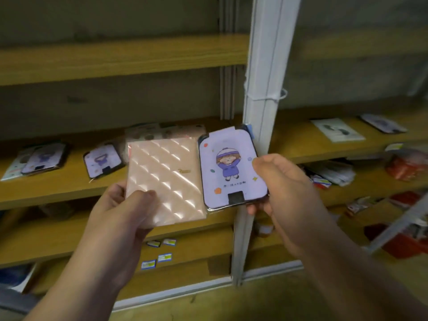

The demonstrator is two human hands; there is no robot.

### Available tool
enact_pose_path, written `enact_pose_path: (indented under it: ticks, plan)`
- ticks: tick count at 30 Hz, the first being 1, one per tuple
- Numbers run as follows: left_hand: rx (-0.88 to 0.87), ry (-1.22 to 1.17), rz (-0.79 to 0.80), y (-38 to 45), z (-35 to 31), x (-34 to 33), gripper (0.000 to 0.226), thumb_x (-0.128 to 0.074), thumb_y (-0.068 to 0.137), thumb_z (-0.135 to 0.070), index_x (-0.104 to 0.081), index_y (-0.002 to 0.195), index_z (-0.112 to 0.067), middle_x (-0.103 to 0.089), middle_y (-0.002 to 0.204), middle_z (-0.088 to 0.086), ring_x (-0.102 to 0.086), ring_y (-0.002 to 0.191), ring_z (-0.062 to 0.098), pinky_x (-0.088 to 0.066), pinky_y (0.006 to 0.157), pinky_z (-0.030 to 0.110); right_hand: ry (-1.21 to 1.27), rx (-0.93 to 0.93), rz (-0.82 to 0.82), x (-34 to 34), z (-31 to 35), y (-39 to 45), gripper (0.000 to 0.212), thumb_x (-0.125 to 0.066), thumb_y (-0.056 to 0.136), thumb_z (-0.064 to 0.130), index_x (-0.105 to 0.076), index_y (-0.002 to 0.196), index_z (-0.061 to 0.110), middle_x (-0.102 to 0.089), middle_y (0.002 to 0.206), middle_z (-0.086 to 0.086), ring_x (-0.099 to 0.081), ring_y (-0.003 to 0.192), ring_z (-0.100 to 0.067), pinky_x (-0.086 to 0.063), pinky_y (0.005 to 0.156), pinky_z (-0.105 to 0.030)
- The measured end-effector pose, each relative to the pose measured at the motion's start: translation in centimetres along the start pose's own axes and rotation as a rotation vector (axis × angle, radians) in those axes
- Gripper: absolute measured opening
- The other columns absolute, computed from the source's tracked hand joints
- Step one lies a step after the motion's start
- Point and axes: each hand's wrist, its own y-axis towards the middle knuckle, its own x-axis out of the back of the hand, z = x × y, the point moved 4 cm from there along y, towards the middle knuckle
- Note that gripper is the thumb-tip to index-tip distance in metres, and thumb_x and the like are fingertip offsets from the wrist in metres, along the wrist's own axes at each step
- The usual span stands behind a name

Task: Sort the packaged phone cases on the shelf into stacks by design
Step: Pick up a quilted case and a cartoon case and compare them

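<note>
My left hand grips a pink quilted packaged case by its lower left corner. My right hand holds a lilac case with a cartoon girl by its right edge. Both cases are held up side by side in front of the wooden shelf. On that shelf lie two more lilac cartoon cases, one in the middle and one on a small stack at the left. Behind the pink case a dotted beige case lies on the shelf.
A white metal upright splits the shelving. On the right shelf lie a white packet and another lilac case. Red packaged goods sit lower right. Small labels lie on the lower left shelf.
</note>
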Motion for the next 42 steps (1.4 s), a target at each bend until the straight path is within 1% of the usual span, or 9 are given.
enact_pose_path:
  ticks: [5,13,17,19,21,24,31,38,42]
  plan:
    - [0.026,0.029,0.062,-3.5,2.1,-6.7,0.023,-0.053,0.09,0.001,-0.063,0.109,-0.008,-0.074,0.089,0.01,-0.068,0.069,0.016,-0.051,0.064,0.031,0.037,-0.046,-0.058,8.6,-0.1,-1.6,0.019,-0.05,0.102,0.032,-0.064,0.101,0.019,-0.076,0.082,-0.009,-0.059,0.057,-0.021,-0.046,0.048,-0.029]
    - [0.104,0.122,0.178,-4.7,4.9,-17.5,0.017,-0.063,0.091,-0.016,-0.066,0.108,-0.015,-0.076,0.101,0.01,-0.073,0.083,0.018,-0.054,0.065,0.029,0.133,-0.08,-0.186,20.2,-1.2,-0.6,0.026,-0.052,0.1,0.039,-0.066,0.106,0.018,-0.075,0.095,-0.017,-0.062,0.072,-0.03,-0.047,0.066,-0.04]
    - [0.188,0.111,0.231,-3.5,7.1,-23.1,0.024,-0.065,0.09,-0.019,-0.065,0.115,-0.018,-0.078,0.101,0.006,-0.074,0.092,0.025,-0.055,0.072,0.035,0.211,-0.067,-0.254,25.6,-1.6,0.6,0.032,-0.053,0.099,0.037,-0.067,0.112,0.011,-0.072,0.104,-0.021,-0.065,0.078,-0.03,-0.05,0.059,-0.035]
    - [0.213,0.11,0.26,-2.4,8.3,-26.1,0.026,-0.063,0.092,-0.018,-0.063,0.117,-0.018,-0.077,0.104,0.007,-0.074,0.094,0.028,-0.057,0.072,0.038,0.21,-0.051,-0.284,28.2,-1.5,1.5,0.032,-0.054,0.098,0.038,-0.07,0.11,0.014,-0.074,0.105,-0.017,-0.068,0.089,-0.036,-0.055,0.071,-0.045]
    - [0.235,0.109,0.286,-1.1,9.5,-29.2,0.024,-0.061,0.093,-0.018,-0.062,0.116,-0.019,-0.078,0.102,0.007,-0.075,0.09,0.027,-0.059,0.066,0.038,0.203,-0.048,-0.348,30.9,-1.2,2.7,0.028,-0.055,0.097,0.038,-0.074,0.103,0.02,-0.076,0.102,-0.013,-0.069,0.094,-0.036,-0.055,0.077,-0.047]
    - [0.273,0.083,0.337,1.2,11.3,-34.0,0.018,-0.059,0.095,-0.019,-0.063,0.111,-0.026,-0.079,0.092,0.003,-0.076,0.071,0.02,-0.061,0.055,0.036,0.18,-0.034,-0.405,34.8,-0.4,5.0,0.026,-0.055,0.096,0.037,-0.075,0.102,0.023,-0.077,0.103,-0.009,-0.072,0.091,-0.027,-0.056,0.068,-0.035]
    - [0.326,0.065,0.391,6.7,14.2,-43.5,0.026,-0.061,0.094,-0.021,-0.064,0.118,-0.032,-0.076,0.11,0.002,-0.072,0.1,0.03,-0.056,0.087,0.051,0.18,-0.053,-0.505,42.2,0.5,11.8,0.028,-0.056,0.096,0.038,-0.072,0.11,0.021,-0.075,0.099,-0.012,-0.066,0.069,-0.019,-0.052,0.056,-0.029]
    - [0.348,0.078,0.343,9.0,16.6,-48.4,0.027,-0.063,0.092,-0.017,-0.064,0.117,-0.028,-0.076,0.108,0.005,-0.071,0.099,0.032,-0.056,0.088,0.051,0.083,-0.122,-0.523,47.9,-1.0,18.6,0.026,-0.054,0.099,0.032,-0.069,0.113,0.015,-0.074,0.108,-0.015,-0.071,0.1,-0.035,-0.059,0.086,-0.049]
    - [0.335,0.063,0.281,9.4,18.1,-50.6,0.027,-0.062,0.093,-0.014,-0.064,0.117,-0.024,-0.078,0.102,0.003,-0.075,0.089,0.025,-0.058,0.071,0.04,-0.132,-0.175,-0.476,51.2,-1.8,23.1,0.016,-0.056,0.1,0.03,-0.069,0.095,0.021,-0.075,0.091,-0.006,-0.073,0.081,-0.021,-0.06,0.064,-0.031]
